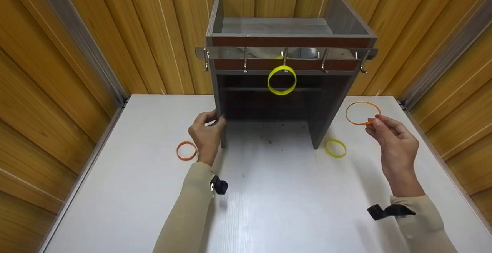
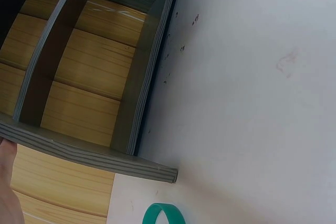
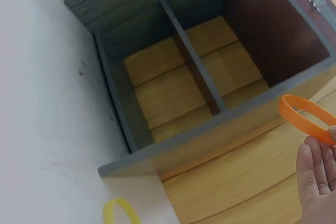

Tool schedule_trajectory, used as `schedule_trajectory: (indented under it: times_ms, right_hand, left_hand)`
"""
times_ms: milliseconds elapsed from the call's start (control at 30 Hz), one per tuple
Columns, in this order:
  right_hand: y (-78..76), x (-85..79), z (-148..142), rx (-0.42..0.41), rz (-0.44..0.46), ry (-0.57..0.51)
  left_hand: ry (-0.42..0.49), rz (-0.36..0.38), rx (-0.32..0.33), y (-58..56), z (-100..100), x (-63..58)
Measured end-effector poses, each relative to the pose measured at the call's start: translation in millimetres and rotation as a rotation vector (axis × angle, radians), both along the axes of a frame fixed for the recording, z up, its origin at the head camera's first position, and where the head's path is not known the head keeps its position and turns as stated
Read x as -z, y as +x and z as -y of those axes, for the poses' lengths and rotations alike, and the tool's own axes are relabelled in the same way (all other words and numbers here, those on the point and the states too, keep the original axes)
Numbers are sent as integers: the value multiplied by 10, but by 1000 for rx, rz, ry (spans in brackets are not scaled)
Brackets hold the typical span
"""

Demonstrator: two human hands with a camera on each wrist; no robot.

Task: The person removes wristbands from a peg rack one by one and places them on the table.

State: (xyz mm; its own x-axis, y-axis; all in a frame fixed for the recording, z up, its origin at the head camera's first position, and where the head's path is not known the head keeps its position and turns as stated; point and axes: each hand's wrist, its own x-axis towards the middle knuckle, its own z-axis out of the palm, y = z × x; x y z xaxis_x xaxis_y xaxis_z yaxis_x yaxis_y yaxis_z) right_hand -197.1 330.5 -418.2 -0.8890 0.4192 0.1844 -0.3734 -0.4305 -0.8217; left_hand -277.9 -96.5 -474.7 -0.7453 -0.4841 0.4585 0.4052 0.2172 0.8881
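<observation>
My left hand [image 1: 206, 132] grips the front edge of the grey wooden rack [image 1: 221, 91] by its left side panel, thumb at the front. In the left wrist view only part of that hand [image 2: 8, 182] shows against the panel. Off the rack's right side, my right hand [image 1: 398, 145] pinches an orange wristband [image 1: 347, 119] between thumb and fingers, raised over the table. A yellow wristband [image 1: 282, 93] hangs from the middle hook [image 1: 285, 57] of the metal hook strip [image 1: 265, 53] across the rack's front.
On the white table [image 1: 269, 214], an orange-red band [image 1: 178, 153] lies left of the rack and a yellow band [image 1: 335, 156] at its right. The left wrist view shows a green band [image 2: 152, 212] by the left panel. Wood-panelled walls [image 1: 46, 72] enclose the table.
</observation>
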Motion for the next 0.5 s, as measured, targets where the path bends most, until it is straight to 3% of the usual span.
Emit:
schedule_trajectory:
  times_ms: [500]
  right_hand:
    - [-77,300,-330,38,154,-29]
  left_hand:
    - [0,-27,-5,0,-1,0]
